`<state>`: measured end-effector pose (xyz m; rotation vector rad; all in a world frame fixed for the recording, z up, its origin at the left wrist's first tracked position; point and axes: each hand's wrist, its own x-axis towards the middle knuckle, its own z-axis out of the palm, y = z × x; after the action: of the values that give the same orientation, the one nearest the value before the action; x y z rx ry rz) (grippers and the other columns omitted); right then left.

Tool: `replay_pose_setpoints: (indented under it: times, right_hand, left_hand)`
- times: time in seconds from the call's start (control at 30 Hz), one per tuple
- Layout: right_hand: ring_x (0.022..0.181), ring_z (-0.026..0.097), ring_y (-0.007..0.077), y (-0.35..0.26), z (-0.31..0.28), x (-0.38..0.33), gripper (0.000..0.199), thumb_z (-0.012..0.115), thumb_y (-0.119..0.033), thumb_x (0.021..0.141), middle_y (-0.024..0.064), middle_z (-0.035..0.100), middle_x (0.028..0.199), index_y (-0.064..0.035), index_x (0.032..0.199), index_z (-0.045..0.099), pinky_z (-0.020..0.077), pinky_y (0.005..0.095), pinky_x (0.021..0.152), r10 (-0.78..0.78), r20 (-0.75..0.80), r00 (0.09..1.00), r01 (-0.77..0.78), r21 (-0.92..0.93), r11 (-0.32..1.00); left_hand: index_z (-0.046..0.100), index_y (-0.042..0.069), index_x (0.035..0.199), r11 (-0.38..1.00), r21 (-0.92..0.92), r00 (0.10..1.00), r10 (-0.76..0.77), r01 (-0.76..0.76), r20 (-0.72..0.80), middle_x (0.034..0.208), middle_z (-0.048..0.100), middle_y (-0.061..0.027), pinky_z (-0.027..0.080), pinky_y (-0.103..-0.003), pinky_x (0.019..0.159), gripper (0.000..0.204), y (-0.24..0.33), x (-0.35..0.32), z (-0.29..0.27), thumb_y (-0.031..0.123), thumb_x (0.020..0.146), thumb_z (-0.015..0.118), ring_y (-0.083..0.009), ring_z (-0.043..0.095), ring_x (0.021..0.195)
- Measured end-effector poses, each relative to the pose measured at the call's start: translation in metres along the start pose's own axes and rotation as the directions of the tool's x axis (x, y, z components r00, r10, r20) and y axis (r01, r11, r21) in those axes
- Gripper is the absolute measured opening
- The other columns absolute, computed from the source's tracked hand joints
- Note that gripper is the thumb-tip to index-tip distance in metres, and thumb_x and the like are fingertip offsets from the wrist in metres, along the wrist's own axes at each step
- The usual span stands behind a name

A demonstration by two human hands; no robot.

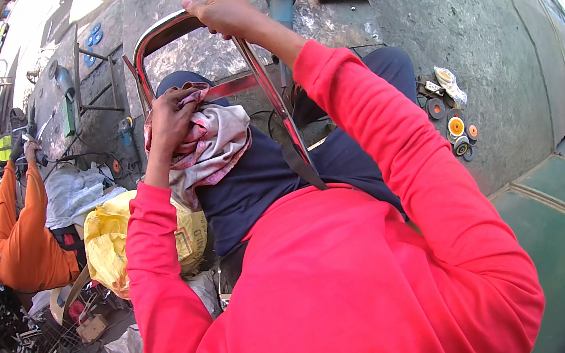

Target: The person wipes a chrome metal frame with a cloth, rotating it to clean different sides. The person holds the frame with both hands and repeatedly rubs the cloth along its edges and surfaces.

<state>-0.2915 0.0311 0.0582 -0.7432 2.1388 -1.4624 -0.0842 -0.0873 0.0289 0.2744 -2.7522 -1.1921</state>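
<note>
The right hand (227, 14) curls its fingers around the top bend of the chrome frame (272, 99) — its long bar slanting down toward the lap — while the left hand (171, 120) bunches the cloth (218, 146) against the crossbar.

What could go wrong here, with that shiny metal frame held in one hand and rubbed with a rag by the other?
The right hand grips the curved chrome frame only at its top bend, so it might twist or slip while the left hand presses the patterned rag against it. The rag hangs loose and could snag on the frame's crossbar. An angle grinder and loose discs lie close on the concrete ground; a dropped frame could strike them.
</note>
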Motion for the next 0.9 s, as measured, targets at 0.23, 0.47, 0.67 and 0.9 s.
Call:
replay_pose_setpoints:
  times: [0.23,0.47,0.67,0.9]
  right_hand:
    - [0.055,0.061,0.0198,0.005,-0.006,-0.006,0.064,0.059,-0.058,0.086,0.0120,0.059,0.057,0.0010,0.062,0.063,0.0492,0.0317,0.052,-0.036,0.086,0.996,0.017,0.214,0.977]
    - [0.067,0.061,0.0150,0.051,-0.009,-0.060,0.056,0.050,-0.052,0.096,0.0107,0.065,0.082,0.0017,0.109,0.057,0.0490,0.0279,0.056,0.049,0.109,0.993,-0.095,0.475,0.875]
    - [0.072,0.062,0.0159,0.085,0.009,-0.089,0.062,0.038,-0.056,0.098,0.0109,0.065,0.084,0.0013,0.114,0.055,0.0517,0.0315,0.062,-0.067,0.055,0.996,0.026,0.546,0.838]
    - [0.059,0.059,0.0138,0.095,0.011,-0.137,0.058,0.046,-0.053,0.096,0.0105,0.061,0.082,0.0017,0.115,0.049,0.0456,0.0257,0.041,0.078,0.218,0.973,-0.195,0.592,0.782]
  left_hand:
    - [0.070,-0.001,0.104,0.989,0.138,0.998,-0.055,0.056,-0.008,0.094,0.069,-0.0167,0.050,-0.032,0.079,0.031,0.004,-0.001,0.001,0.006,0.074,0.066,-0.0254,0.067,0.086]
    - [0.072,0.002,0.102,0.949,0.314,0.999,0.008,0.006,-0.045,0.091,0.069,-0.0181,0.049,-0.034,0.080,0.030,0.001,0.003,0.006,0.011,0.074,0.069,-0.0287,0.066,0.085]
    - [0.072,0.002,0.100,0.971,0.237,0.999,-0.036,0.043,-0.033,0.088,0.069,-0.0176,0.049,-0.034,0.077,0.030,-0.007,0.002,0.006,0.012,0.073,0.067,-0.0282,0.065,0.083]
    - [0.071,0.000,0.101,0.969,0.246,0.998,-0.008,0.022,-0.055,0.088,0.069,-0.0167,0.048,-0.033,0.077,0.029,-0.006,-0.001,0.004,0.008,0.074,0.064,-0.0260,0.064,0.082]
